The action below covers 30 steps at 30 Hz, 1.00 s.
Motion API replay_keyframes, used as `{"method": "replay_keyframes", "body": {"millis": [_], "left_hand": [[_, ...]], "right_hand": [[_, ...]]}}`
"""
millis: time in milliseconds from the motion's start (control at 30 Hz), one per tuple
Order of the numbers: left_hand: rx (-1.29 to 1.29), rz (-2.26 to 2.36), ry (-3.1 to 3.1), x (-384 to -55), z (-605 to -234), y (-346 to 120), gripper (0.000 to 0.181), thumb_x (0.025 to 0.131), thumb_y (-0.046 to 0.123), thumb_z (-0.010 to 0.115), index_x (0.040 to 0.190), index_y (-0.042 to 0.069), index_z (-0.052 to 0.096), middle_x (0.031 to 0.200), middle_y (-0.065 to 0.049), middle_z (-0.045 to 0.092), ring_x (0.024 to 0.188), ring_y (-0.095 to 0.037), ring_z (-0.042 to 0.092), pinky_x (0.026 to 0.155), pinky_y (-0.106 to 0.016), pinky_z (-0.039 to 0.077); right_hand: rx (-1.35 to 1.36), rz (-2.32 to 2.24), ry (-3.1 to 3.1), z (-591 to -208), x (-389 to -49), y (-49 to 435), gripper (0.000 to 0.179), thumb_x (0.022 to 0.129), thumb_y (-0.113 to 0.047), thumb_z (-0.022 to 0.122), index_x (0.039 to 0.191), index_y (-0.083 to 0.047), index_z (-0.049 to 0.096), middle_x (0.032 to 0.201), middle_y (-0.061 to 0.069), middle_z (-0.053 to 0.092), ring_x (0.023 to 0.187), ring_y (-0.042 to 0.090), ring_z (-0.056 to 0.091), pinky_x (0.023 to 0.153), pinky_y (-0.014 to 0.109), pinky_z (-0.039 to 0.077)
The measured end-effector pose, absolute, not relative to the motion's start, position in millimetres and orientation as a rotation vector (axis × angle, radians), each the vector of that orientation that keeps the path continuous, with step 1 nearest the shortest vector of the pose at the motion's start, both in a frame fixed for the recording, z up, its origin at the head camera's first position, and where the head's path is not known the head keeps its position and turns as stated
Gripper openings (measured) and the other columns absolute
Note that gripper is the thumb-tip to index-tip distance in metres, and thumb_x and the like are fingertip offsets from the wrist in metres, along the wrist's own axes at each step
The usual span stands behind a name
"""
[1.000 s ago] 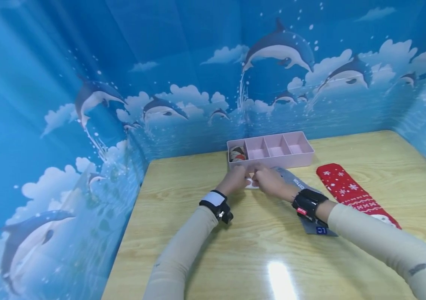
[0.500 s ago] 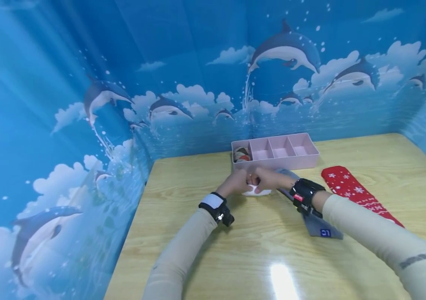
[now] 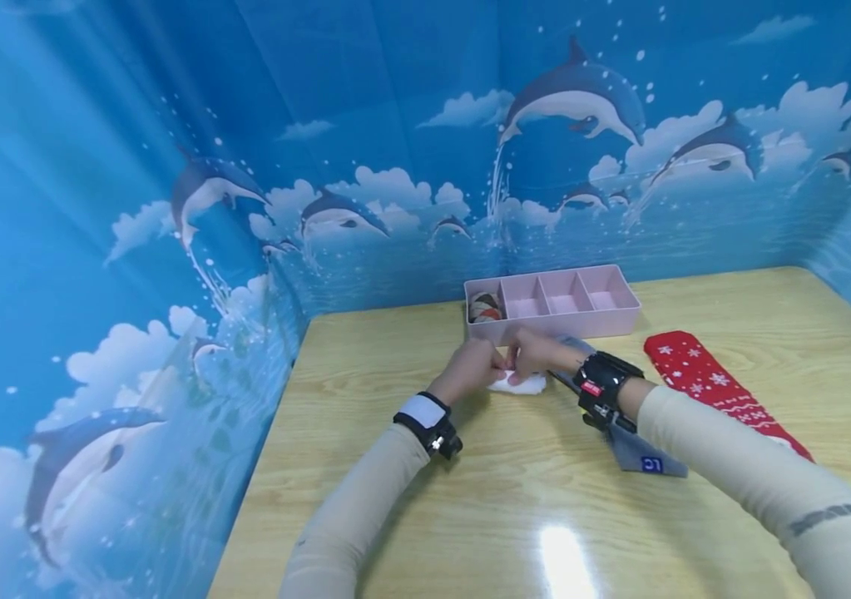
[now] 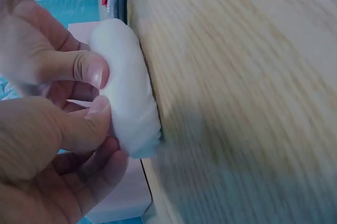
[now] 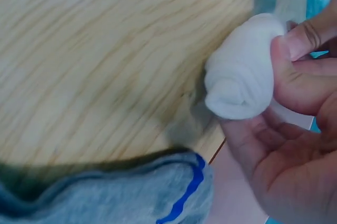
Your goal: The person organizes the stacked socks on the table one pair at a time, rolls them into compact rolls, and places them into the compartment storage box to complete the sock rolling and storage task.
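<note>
Both hands pinch a white rolled-up sock point(image 3: 521, 384) between thumbs and fingers, just in front of the pink box. In the left wrist view, the left hand point(image 4: 58, 150) grips the near end of the roll, thumb on its side. The right hand point(image 5: 300, 139) holds it from the other end, fingers under it, in the right wrist view. Spiral layers show at the end of the roll point(image 5: 237, 76). A grey sock point(image 3: 644, 453) lies flat, partly hidden under the right forearm and wrist strap.
Behind the hands stands a pink box point(image 3: 582, 324) with a row of compartments; its leftmost one holds a patterned rolled sock point(image 3: 485, 309). To the right lies a flat red sock point(image 3: 717, 383) with white snowflakes. A dolphin-print curtain point(image 3: 395, 125) borders the wooden table point(image 3: 410, 516).
The white sock has been rolled over in the fingers, and more of the roll shows below the hands. The view has shifted slightly; box, grey sock and red sock stay put.
</note>
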<state>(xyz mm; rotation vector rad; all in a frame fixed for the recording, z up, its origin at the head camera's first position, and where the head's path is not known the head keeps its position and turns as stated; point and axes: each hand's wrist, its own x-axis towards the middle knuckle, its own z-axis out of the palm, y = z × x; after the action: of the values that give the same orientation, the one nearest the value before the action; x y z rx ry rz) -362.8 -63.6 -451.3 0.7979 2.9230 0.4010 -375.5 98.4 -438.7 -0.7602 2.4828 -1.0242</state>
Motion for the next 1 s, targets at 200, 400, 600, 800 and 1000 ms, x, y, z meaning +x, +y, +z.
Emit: {"method": "replay_keyframes", "body": {"millis": [200,400,600,800,1000], "left_hand": [[0.756,0.493,2.922,-359,-454,-62,0.011,0.091,0.013,0.075,0.101,0.01,0.078,0.095,-0.001,0.077,0.089,-0.014,0.068,0.079,-0.023,0.052],[0.692,0.664,2.944,-364,-444,-69,0.014,0.092,0.016,0.075,0.105,0.01,0.075,0.096,-0.003,0.073,0.086,-0.013,0.065,0.074,-0.023,0.051],[0.559,0.748,3.218,-383,-424,-73,0.018,0.099,0.015,0.064,0.109,0.007,0.076,0.104,-0.009,0.071,0.093,-0.022,0.069,0.075,-0.033,0.056],[0.233,0.792,3.317,-407,-418,-72,0.022,0.1,0.011,0.058,0.086,0.002,0.072,0.088,-0.013,0.07,0.081,-0.024,0.069,0.063,-0.035,0.052],[0.06,0.852,3.257,-422,-424,-74,0.039,0.1,0.013,0.062,0.063,0.013,0.048,0.059,-0.001,0.048,0.056,-0.014,0.049,0.05,-0.028,0.033]], "right_hand": [[-0.484,-0.908,2.468,-439,-371,90,0.028,0.073,0.009,0.073,0.1,0.006,0.067,0.079,0.005,0.053,0.07,0.017,0.049,0.061,0.023,0.042],[-0.5,-0.916,2.554,-440,-363,81,0.051,0.08,0.004,0.07,0.13,0.005,0.058,0.101,0.014,0.064,0.08,0.021,0.06,0.063,0.026,0.055],[-0.485,-0.805,2.666,-448,-364,82,0.028,0.069,0.004,0.068,0.057,-0.012,0.048,0.05,-0.006,0.037,0.047,0.009,0.039,0.044,0.021,0.036],[-0.493,-0.833,2.668,-449,-358,91,0.045,0.069,0.001,0.073,0.052,-0.02,0.037,0.05,-0.007,0.035,0.046,0.009,0.037,0.045,0.021,0.033],[-0.429,-0.857,2.603,-443,-353,105,0.036,0.071,0.0,0.074,0.058,-0.015,0.044,0.053,-0.006,0.04,0.046,0.008,0.038,0.045,0.019,0.032]]}}
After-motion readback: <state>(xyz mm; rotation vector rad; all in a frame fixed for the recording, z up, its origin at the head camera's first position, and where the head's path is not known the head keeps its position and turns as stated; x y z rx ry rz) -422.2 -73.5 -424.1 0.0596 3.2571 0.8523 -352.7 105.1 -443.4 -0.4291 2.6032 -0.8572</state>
